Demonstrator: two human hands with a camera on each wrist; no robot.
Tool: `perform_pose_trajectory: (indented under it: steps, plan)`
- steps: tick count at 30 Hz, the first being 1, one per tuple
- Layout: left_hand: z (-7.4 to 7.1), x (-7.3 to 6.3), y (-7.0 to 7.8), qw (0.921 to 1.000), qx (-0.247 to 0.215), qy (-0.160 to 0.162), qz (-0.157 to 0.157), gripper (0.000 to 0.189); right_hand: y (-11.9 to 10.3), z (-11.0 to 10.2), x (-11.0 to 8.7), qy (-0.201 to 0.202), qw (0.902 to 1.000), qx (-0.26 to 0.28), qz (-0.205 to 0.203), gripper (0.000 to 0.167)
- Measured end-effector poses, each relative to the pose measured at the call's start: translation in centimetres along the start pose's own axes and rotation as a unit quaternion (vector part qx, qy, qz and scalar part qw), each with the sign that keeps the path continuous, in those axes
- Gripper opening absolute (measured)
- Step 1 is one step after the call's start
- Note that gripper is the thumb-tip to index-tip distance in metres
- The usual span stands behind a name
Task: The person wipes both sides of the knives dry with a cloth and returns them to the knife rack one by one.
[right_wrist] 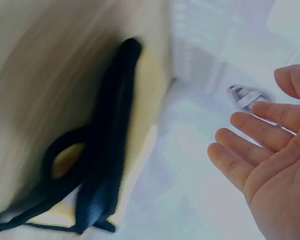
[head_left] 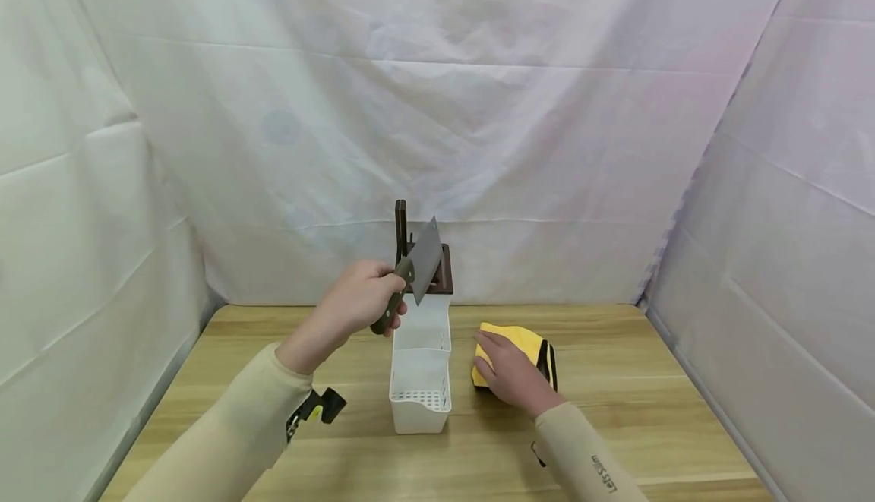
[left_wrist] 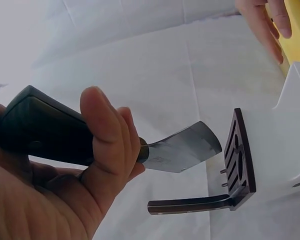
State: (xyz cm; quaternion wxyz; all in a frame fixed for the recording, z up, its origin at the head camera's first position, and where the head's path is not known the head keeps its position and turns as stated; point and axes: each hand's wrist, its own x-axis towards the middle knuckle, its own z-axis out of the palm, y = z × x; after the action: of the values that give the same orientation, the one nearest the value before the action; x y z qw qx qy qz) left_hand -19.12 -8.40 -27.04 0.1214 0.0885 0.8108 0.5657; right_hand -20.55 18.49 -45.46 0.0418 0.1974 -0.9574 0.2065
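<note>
My left hand [head_left: 358, 295] grips the dark handle of a cleaver [head_left: 427, 255], whose broad metal blade is raised over the back of a white plastic rack [head_left: 420, 417]. In the left wrist view the blade [left_wrist: 182, 148] points toward the rack's brown slotted top [left_wrist: 245, 165] and stands apart from it. Another dark riveted handle [head_left: 400, 221] sticks up from that top. My right hand [head_left: 511, 373] is over a yellow fabric bundle [head_left: 522, 337] with black straps. Its fingers [right_wrist: 235, 167] look extended in the right wrist view, and whether they touch the bundle is unclear.
The rack's front compartment has a perforated bottom and stands between my two hands. Underneath is a wood-grain table [head_left: 273, 426]. White cloth [head_left: 437, 122] hangs behind the table and along both sides.
</note>
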Motion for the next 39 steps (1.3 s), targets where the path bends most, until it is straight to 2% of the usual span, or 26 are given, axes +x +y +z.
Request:
perform_pose_trajectory:
  steps: [8, 11, 16, 20, 24, 26, 28, 31, 32, 35, 37, 39]
  plan:
    - [0.3, 0.5, 0.8, 0.9995, 0.032, 0.005, -0.005, 0.024, -2.5, 0.3, 0.7, -0.04, 0.9966, 0.071, -0.014, 0.05]
    - [0.5, 0.7, 1.1, 0.9992, 0.038, 0.004, -0.013, 0.024, -2.9, 0.9, 0.9, -0.067, 0.9926, 0.101, 0.003, 0.055]
    - [1.0, 1.1, 1.3, 0.9986, 0.046, 0.002, -0.027, 0.026, -3.4, 2.0, 0.8, -0.112, 0.9853, 0.127, 0.025, 0.054]
    - [1.1, 1.2, 1.6, 0.9968, 0.074, -0.002, -0.029, 0.028, -3.5, 2.8, 0.6, -0.119, 0.983, 0.139, 0.015, 0.047]
    - [0.8, 1.2, 2.1, 0.9914, 0.127, -0.025, -0.019, 0.023, -3.5, 3.1, 0.5, -0.111, 0.9813, 0.157, 0.009, 0.043]
    - [0.6, 1.0, 2.5, 0.9851, 0.167, -0.04, -0.002, 0.015, -3.5, 3.1, 0.5, -0.109, 0.9807, 0.162, 0.008, 0.046]
    - [0.5, 0.8, 2.7, 0.9738, 0.221, -0.046, 0.024, 0.008, -3.5, 3.2, 0.5, -0.109, 0.9806, 0.163, 0.01, 0.051]
    - [0.7, 0.3, 3.1, 0.9544, 0.293, -0.028, 0.053, 0.006, -3.5, 3.1, 0.5, -0.108, 0.9799, 0.167, 0.012, 0.054]
    - [0.9, 0.1, 3.2, 0.9488, 0.31, -0.016, 0.057, 0.006, -3.5, 3.2, 0.4, -0.107, 0.9799, 0.169, 0.012, 0.055]
    - [1.5, -0.2, 3.3, 0.9323, 0.352, 0.034, 0.073, 0.026, -3.3, 3.2, 0.3, -0.1, 0.9808, 0.167, 0.006, 0.055]
    - [1.9, -0.3, 3.0, 0.9202, 0.371, 0.07, 0.103, 0.032, -3.2, 3.4, 0.2, -0.092, 0.9819, 0.166, -0.001, 0.052]
    - [2.1, -0.4, 2.5, 0.9059, 0.383, 0.106, 0.147, 0.03, -3.0, 3.6, 0.2, -0.087, 0.982, 0.168, -0.001, 0.052]
